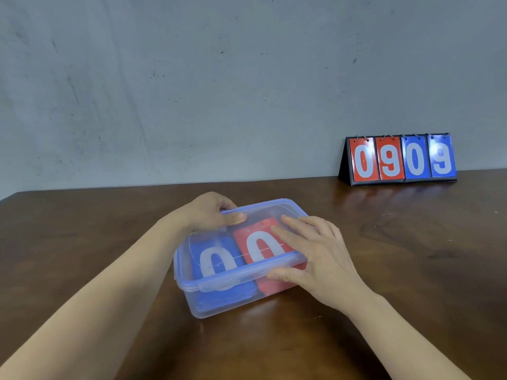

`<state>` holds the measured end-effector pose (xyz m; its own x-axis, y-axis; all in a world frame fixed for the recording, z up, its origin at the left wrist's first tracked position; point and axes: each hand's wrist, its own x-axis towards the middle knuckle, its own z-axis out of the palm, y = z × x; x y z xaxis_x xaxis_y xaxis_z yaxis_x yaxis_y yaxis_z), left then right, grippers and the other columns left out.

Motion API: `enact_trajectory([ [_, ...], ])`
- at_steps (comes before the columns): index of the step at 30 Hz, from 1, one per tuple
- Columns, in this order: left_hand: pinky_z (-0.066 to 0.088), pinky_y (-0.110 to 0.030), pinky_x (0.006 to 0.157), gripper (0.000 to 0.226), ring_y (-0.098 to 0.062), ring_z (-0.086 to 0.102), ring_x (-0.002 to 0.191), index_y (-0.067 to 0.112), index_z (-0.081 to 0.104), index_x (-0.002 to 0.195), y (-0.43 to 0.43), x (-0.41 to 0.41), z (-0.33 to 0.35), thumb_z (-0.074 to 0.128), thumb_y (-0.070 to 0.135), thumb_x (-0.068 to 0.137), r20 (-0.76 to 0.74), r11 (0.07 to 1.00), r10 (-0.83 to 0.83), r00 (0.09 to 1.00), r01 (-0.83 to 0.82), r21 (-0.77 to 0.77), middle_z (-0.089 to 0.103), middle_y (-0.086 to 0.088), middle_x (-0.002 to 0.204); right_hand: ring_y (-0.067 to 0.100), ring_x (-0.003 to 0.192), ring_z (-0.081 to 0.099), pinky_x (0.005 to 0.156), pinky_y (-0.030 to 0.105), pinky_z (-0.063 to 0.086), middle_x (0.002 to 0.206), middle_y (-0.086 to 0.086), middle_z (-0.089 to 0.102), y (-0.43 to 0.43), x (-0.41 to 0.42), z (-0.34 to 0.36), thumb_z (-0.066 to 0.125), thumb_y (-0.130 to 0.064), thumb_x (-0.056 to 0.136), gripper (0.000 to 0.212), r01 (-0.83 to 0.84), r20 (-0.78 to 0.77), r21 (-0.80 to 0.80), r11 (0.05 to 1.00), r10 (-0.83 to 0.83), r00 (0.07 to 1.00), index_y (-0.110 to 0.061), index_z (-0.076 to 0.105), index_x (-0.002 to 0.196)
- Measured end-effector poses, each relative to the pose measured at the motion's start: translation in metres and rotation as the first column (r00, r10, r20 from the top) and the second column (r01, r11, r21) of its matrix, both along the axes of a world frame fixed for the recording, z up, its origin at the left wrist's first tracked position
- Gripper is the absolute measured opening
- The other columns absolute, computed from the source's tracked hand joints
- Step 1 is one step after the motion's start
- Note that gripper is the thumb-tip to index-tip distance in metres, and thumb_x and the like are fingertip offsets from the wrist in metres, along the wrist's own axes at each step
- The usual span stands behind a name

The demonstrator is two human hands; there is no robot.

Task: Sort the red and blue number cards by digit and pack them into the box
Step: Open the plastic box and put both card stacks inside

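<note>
The clear box (219, 305) sits on the brown table (411, 256) with its blue-rimmed lid (260, 212) on top; inside, a blue card stack (216, 259) and a red card stack (260, 242) lie side by side, each showing a 0. The left hand (211, 211) grips the lid's far left corner, thumb on top, while the right hand (315, 253) rests flat on the lid's right part, fingers straight. A flip scoreboard (400, 160) reading 0909 stands well apart at the far right, by the wall.

1. The box (219, 300) is clear, smooth plastic; its lid (263, 212) has a glossy blue-tinted rim.
2. The table (411, 270) is dark polished wood, reflective towards two o'clock.
3. The wall (192, 91) at twelve o'clock is matt, scuffed grey.
</note>
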<state>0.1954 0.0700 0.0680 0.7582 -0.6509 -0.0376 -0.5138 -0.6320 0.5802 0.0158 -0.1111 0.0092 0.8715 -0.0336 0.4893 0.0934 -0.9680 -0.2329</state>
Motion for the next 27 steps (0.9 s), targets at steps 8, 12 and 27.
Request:
enact_trajectory([
  [8, 0.028, -0.028, 0.112, 0.071, -0.018, 0.038, 0.141, 0.017, 0.039, 0.149, 0.018, -0.025, 0.001, 0.055, 0.054, 0.091, 0.082, 0.975, 0.169, 0.982, -0.154, -0.158, 0.039, 0.002, 0.154, -0.002, 0.140, 0.004, 0.113, 0.031, 0.017, 0.151, -0.028, 0.014, -0.007, -0.015, 0.012, 0.069, -0.070, 0.068, 0.087, 0.030, -0.141, 0.374, 0.927, 0.025, 0.990, -0.050, 0.029, 0.143],
  [12, 0.026, -0.036, 0.117, 0.090, -0.022, 0.025, 0.147, 0.015, 0.017, 0.156, 0.043, -0.056, -0.004, 0.058, 0.056, 0.088, -0.067, 0.904, 0.356, 0.932, -0.361, -0.230, 0.019, -0.003, 0.162, -0.007, 0.125, 0.034, 0.102, 0.024, 0.037, 0.145, -0.027, 0.033, -0.018, -0.013, 0.015, 0.074, -0.052, 0.075, 0.084, 0.104, -0.166, 0.639, 0.762, 0.005, 0.986, -0.043, 0.029, 0.146],
  [27, 0.038, -0.035, 0.108, 0.102, -0.024, 0.035, 0.142, 0.017, 0.017, 0.156, -0.035, -0.016, -0.023, 0.081, 0.034, 0.078, -0.238, 0.811, 0.346, 0.908, -0.417, -0.412, 0.029, -0.004, 0.158, 0.003, 0.119, 0.040, 0.092, 0.020, 0.034, 0.147, -0.009, 0.042, -0.079, 0.029, 0.019, 0.071, -0.038, 0.084, 0.074, 0.125, -0.148, 0.722, 0.681, -0.025, 0.989, -0.023, 0.035, 0.148],
])
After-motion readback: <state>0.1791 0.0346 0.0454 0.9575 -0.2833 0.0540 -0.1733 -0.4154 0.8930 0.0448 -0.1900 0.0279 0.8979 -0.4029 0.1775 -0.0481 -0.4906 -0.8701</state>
